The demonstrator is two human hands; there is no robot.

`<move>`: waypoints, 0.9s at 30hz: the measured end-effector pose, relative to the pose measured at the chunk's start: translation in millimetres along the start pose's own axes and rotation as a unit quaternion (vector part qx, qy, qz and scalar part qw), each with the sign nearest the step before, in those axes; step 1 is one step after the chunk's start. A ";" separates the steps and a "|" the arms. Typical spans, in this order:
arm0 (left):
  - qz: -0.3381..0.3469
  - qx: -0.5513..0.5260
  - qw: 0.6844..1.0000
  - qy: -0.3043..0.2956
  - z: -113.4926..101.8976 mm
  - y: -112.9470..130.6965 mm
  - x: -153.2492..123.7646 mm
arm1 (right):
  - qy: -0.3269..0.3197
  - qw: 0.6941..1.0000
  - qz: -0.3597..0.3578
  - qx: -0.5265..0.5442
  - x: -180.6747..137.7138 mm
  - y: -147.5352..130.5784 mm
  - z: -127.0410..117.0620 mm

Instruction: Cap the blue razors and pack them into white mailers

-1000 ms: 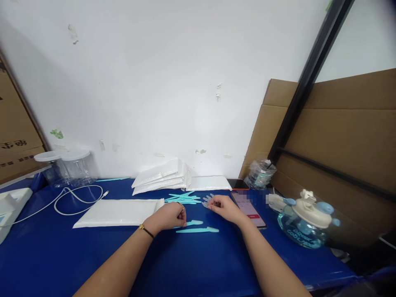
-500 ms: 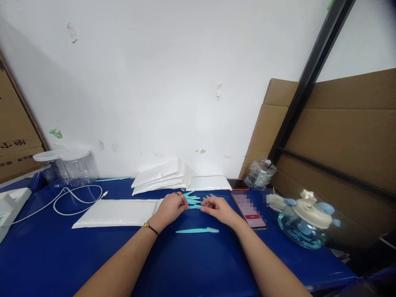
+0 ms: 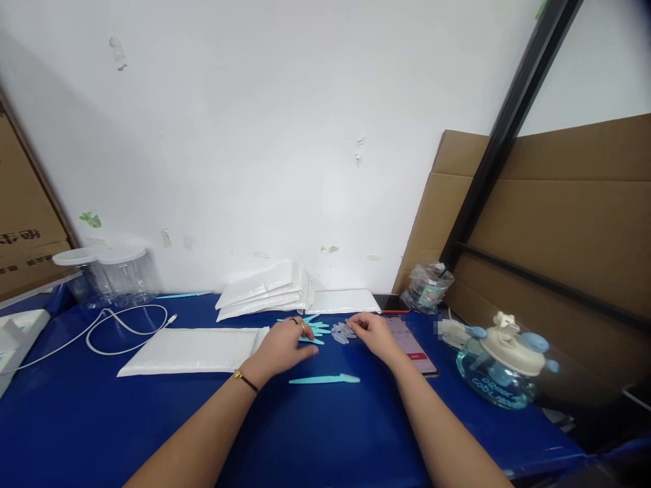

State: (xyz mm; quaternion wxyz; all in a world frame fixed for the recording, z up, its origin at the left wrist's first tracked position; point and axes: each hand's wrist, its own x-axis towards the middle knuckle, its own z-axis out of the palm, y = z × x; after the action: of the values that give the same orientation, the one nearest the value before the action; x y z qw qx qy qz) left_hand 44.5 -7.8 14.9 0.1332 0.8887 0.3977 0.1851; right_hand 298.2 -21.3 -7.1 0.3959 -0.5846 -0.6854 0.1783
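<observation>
My left hand (image 3: 285,347) lies over the near-left side of a small heap of turquoise eyebrow razors (image 3: 318,327). Its thumb is stretched apart from the fingers, and the fingertips are partly hidden. At the right edge of a pile of small clear plastic caps (image 3: 342,333), my right hand (image 3: 372,332) pinches what looks like one of the caps between thumb and forefinger. A single turquoise eyebrow razor (image 3: 324,379) with a pale cap over its end rests alone on the blue table, nearer to me than both hands.
A white padded mailer (image 3: 190,351) lies left of my left hand, with a stack of mailers (image 3: 267,290) behind. A phone (image 3: 417,352) lies beside my right forearm. Further right stands a drink bottle (image 3: 503,369). Clear jars (image 3: 127,278) and a white cable (image 3: 127,330) are at left.
My hands have moved apart. The left thumb has opened away from the fingers, and the right hand has shifted right and back, uncovering the pile of clear caps.
</observation>
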 end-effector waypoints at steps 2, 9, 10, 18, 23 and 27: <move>0.026 -0.035 0.996 -0.081 4.7 12.2 -5.6 | -0.071 0.997 -0.012 0.025 -5.6 -7.5 -8.2; -0.017 -0.044 0.993 -0.106 22.3 13.1 -2.1 | -0.339 0.940 -0.012 0.041 -19.5 -20.3 -15.6; -0.025 -0.055 0.993 -0.104 22.5 10.7 -0.9 | -0.336 0.941 -0.016 0.039 -19.8 -20.3 -13.7; -0.050 -0.120 0.987 -0.090 16.0 3.4 0.8 | -0.271 0.960 -0.040 0.048 -19.6 -21.7 -13.0; -0.066 -0.082 0.993 -0.055 13.8 -4.6 1.4 | -0.153 0.988 0.000 0.007 -10.9 -7.1 -14.5; -0.044 -0.083 0.994 -0.064 15.4 -3.7 0.9 | -0.086 0.993 -0.014 -0.074 -6.7 0.4 -10.7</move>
State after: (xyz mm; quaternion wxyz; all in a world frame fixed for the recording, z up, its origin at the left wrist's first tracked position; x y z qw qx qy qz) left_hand 49.4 -6.2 -0.1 0.2399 0.8660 0.4107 0.1546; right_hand 306.5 -29.8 -3.0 0.2937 -0.5850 -0.7365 0.1708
